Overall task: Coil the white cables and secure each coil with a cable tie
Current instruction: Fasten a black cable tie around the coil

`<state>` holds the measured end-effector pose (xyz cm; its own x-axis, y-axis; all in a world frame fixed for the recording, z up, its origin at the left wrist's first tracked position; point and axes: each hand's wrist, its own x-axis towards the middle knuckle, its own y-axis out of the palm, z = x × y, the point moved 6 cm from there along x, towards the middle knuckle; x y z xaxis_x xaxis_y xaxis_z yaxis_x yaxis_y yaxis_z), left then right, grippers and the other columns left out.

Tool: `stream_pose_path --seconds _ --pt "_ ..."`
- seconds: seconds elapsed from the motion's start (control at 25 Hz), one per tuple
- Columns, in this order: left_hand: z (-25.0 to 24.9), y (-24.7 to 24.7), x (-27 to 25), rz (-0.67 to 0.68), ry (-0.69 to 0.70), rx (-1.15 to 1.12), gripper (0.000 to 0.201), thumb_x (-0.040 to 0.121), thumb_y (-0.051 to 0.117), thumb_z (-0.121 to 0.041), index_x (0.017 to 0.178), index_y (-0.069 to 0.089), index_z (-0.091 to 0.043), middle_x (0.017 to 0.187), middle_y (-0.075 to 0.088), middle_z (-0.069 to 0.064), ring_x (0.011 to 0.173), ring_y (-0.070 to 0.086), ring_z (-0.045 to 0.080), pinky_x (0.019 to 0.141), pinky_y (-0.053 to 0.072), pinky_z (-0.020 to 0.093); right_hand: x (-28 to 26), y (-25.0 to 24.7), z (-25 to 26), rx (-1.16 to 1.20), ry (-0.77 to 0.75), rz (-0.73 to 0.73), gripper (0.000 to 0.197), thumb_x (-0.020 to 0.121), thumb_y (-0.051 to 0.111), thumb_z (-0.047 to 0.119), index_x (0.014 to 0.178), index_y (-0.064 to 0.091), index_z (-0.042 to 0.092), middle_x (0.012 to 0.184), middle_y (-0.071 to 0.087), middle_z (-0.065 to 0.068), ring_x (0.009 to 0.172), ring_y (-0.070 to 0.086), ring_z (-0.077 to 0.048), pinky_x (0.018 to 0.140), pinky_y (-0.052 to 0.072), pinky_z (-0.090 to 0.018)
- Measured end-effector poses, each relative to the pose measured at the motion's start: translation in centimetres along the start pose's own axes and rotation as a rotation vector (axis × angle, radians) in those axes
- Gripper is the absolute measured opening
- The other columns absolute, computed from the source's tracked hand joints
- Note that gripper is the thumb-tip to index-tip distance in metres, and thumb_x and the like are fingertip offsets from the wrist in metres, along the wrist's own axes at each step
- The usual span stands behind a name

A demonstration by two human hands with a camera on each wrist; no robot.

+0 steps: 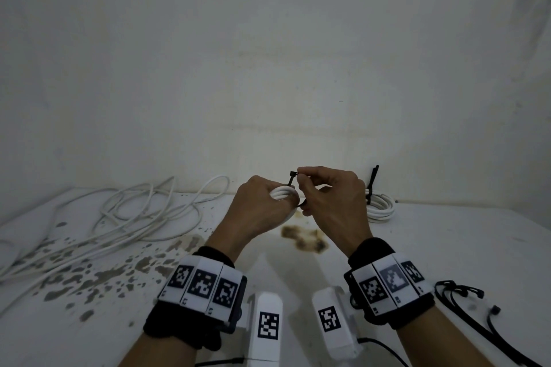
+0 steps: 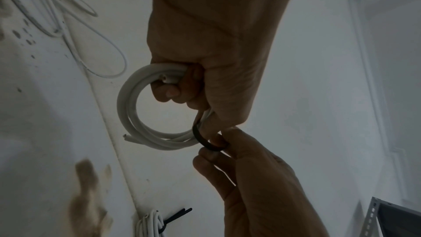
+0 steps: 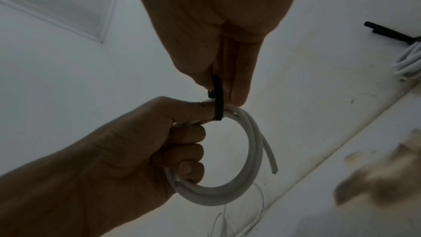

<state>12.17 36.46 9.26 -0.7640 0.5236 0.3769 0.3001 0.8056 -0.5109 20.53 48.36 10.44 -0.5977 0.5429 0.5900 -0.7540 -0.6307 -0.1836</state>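
Threading the black cable tie (image 3: 217, 96) round the small white coil (image 3: 248, 159) is the step you have in hand, by my reading. Your left hand (image 1: 259, 211) is curled round the coil, fingers through its middle, holding it up above the table (image 1: 447, 241) in front of the wall. Your right hand (image 1: 331, 202) pinches the tie between thumb and fingertips, with the strap looped under the bundle just beside your left thumb. The tie's head shows at the top in the head view, right at your right fingertips.

Whether the tail has entered the head cannot be told from these pictures. If it has not, the next move calls for feeding the tail into the head, then pulling it snug while your left hand keeps the turns together. The coil's free end (image 3: 272, 165) sticks out loose, so mind it does not spring the loops apart as you tighten.

Counting: one coil in your hands, and one finished coil (image 1: 380, 207) resting by the wall on your right, with its black tie standing up. One heap of loose white cable (image 1: 119, 217) lies on your left; how many separate cables it holds I cannot tell. Spare black ties (image 1: 465, 307) lie near your right wrist, at least two, the exact number unclear.
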Motion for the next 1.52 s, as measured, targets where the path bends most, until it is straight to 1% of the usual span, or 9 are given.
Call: stream_pose_path --seconds 0.16,0.32,0.44,0.6,0.84,1.12,1.28,1.36,1.52 --pt "0.0 -0.4 -0.1 -0.005 -0.051 -0.07 0.013 0.08 0.067 -0.027 0.075 0.079 -0.025 0.064 0.069 -0.002 0.064 0.062 0.014 0.062 0.046 0.029 0.2 0.3 -0.1 -0.014 0.009 0.089 0.012 0.091 0.068 0.013 0.097 0.078 0.016 0.066 0.069 0.004 0.049 0.068 -0.019 0.049 0.054 -0.028" --pt "0.7 -1.3 -0.1 -0.054 -0.181 -0.198 0.013 0.083 0.069 -0.019 0.075 0.078 -0.019 0.047 0.055 -0.014 0.044 0.046 0.0 0.052 0.036 0.022 0.0 1.0 0.2 -0.199 -0.076 0.229 0.026 0.084 0.072 0.025 0.11 0.072 0.029 0.073 0.07 0.011 0.057 0.066 -0.007 0.066 0.058 -0.029" --pt "0.5 -1.2 -0.3 -0.027 -0.222 -0.25 0.013 0.083 0.068 -0.021 0.078 0.078 -0.016 0.061 0.058 -0.005 0.054 0.047 0.007 0.052 0.038 0.023 -0.7 1.8 0.9 -0.372 -0.208 0.262 0.051 0.07 0.081 0.033 0.118 0.062 0.029 0.087 0.065 0.015 0.066 0.057 -0.001 0.071 0.05 -0.023" --pt "-0.3 -0.6 -0.6 0.023 -0.218 -0.274 0.012 0.084 0.069 -0.024 0.084 0.078 -0.016 0.068 0.06 -0.001 0.06 0.05 0.011 0.053 0.04 0.024 -0.8 1.5 1.7 -0.489 -0.322 0.154 0.045 0.073 0.08 0.03 0.114 0.062 0.022 0.091 0.058 0.011 0.073 0.055 -0.01 0.07 0.049 -0.029" --pt "-0.7 -0.4 -0.6 0.036 -0.198 -0.315 0.017 0.087 0.065 -0.023 0.077 0.077 -0.019 0.062 0.057 -0.007 0.059 0.046 0.011 0.053 0.039 0.025 -1.0 1.3 1.9 -0.498 -0.365 0.076 0.019 0.079 0.075 0.022 0.095 0.067 0.017 0.082 0.071 0.005 0.066 0.058 -0.014 0.061 0.041 -0.029" --pt "-1.4 -0.3 -0.6 0.033 -0.19 -0.399 0.024 0.089 0.063 -0.028 0.068 0.074 -0.024 0.05 0.046 -0.012 0.054 0.041 0.012 0.051 0.041 0.026 -1.4 0.6 2.2 -0.449 -0.458 -0.121 0.024 0.078 0.073 0.029 0.101 0.074 0.018 0.09 0.072 0.003 0.079 0.066 -0.018 0.064 0.054 -0.034" --pt "-1.1 -0.8 -0.4 0.018 -0.21 -0.452 0.017 0.088 0.063 -0.022 0.08 0.078 -0.023 0.054 0.047 -0.01 0.053 0.038 0.013 0.049 0.038 0.026 -0.3 0.4 1.1 -0.096 -0.114 0.117 0.04 0.075 0.079 0.028 0.112 0.065 0.028 0.095 0.068 0.008 0.083 0.063 -0.007 0.07 0.052 -0.022" --pt "-0.7 -1.0 -0.2 0.039 -0.208 -0.46 0.015 0.088 0.065 -0.023 0.082 0.079 -0.024 0.054 0.047 -0.01 0.053 0.036 0.013 0.049 0.036 0.027 0.0 0.7 0.6 0.133 0.109 0.235 0.038 0.08 0.071 0.036 0.117 0.063 0.03 0.1 0.07 0.001 0.089 0.065 -0.011 0.077 0.054 -0.026" --pt "-0.6 -0.6 -0.3 0.098 -0.194 -0.459 0.02 0.09 0.066 -0.028 0.074 0.076 -0.021 0.048 0.042 -0.013 0.05 0.034 0.013 0.048 0.035 0.027 0.5 0.8 0.9 0.159 0.107 0.202 0.011 0.094 0.067 0.026 0.1 0.077 0.025 0.088 0.074 -0.001 0.075 0.064 -0.01 0.073 0.052 -0.026"
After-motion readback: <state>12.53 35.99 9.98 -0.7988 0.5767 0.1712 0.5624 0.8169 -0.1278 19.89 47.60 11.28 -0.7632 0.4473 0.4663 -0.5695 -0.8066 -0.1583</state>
